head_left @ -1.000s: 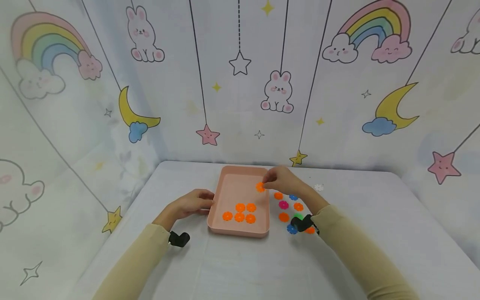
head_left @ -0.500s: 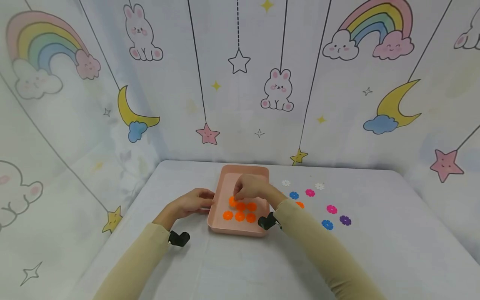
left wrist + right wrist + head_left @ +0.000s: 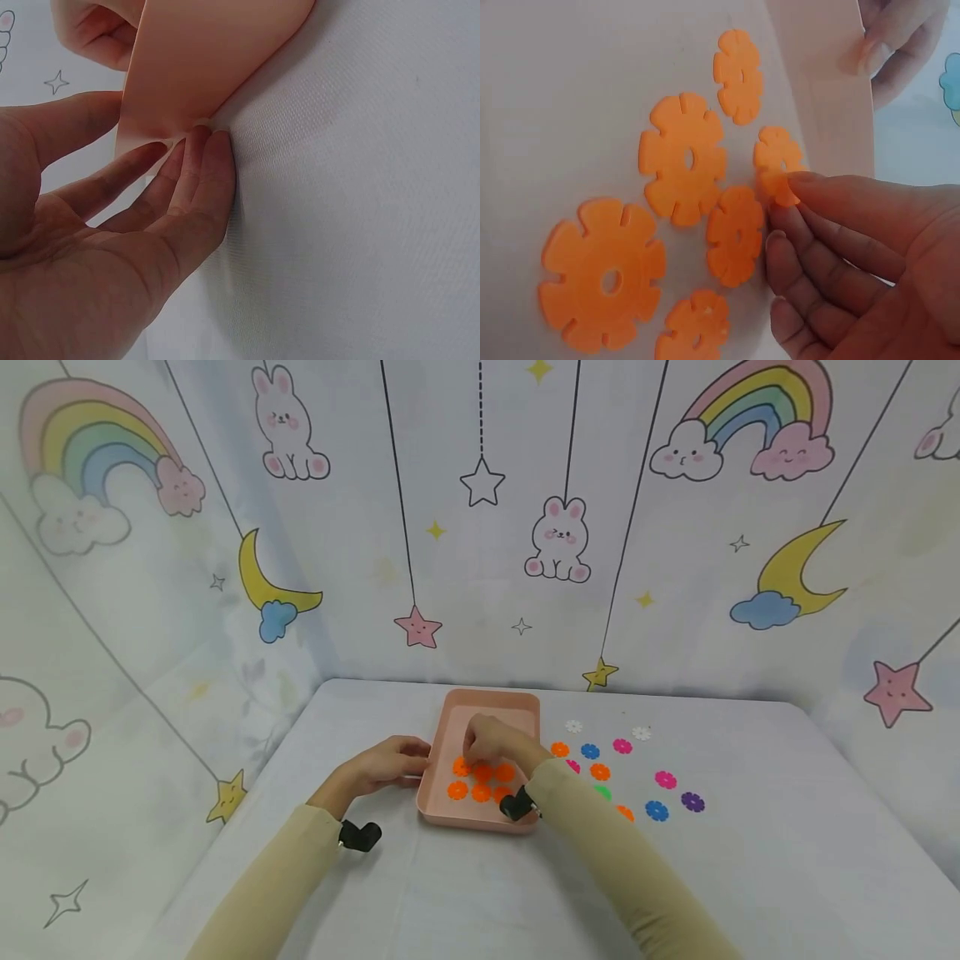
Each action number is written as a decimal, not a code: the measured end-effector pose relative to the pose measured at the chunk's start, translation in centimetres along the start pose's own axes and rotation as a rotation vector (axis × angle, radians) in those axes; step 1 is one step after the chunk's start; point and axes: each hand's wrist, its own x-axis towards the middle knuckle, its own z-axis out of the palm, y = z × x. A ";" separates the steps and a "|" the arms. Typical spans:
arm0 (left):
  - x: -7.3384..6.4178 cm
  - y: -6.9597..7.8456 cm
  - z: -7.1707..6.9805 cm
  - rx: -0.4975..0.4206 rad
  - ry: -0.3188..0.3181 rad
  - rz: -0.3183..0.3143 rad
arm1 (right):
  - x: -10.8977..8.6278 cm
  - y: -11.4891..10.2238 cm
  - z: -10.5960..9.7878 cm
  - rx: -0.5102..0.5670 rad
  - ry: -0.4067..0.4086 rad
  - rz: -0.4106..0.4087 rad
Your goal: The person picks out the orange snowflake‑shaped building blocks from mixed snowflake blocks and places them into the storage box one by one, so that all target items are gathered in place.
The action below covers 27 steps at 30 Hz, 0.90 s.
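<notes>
My right hand (image 3: pixel 487 742) is inside the pink tray (image 3: pixel 480 697), pinching an orange notched plastic disc (image 3: pixel 778 154) between thumb and fingers. The held disc is low, close to the tray floor; whether it touches the floor I cannot tell. Beside it lie several matching orange discs (image 3: pixel 457 791), flat in two rows at the tray's near end. My left hand (image 3: pixel 390 762) rests against the outside of the tray's left wall, its fingertips touching the wall low down in the left wrist view (image 3: pixel 172 202).
Right of the tray, loose notched discs are scattered on the white tabletop (image 3: pixel 420 893): orange (image 3: pixel 600 772), blue (image 3: pixel 657 811), pink (image 3: pixel 665 779), purple (image 3: pixel 692 802), green and white (image 3: pixel 641 733). My right forearm partly covers some. A patterned cloth (image 3: pixel 480 568) hangs behind.
My right hand has moved left from over the tray's right rim, carrying the orange disc to the left end of the upper row, then slightly lower. The left hand has stayed put.
</notes>
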 end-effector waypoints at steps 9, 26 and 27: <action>0.0 -0.1 0.1 -0.013 0.000 0.002 | -0.8 -0.5 -0.5 -0.052 0.001 0.044; 0.2 -0.3 0.2 0.011 0.031 -0.020 | -8.7 6.2 -7.0 -0.040 0.150 -0.135; 0.2 -0.3 0.2 0.006 0.035 -0.025 | -9.1 7.0 -7.2 -0.047 0.166 -0.133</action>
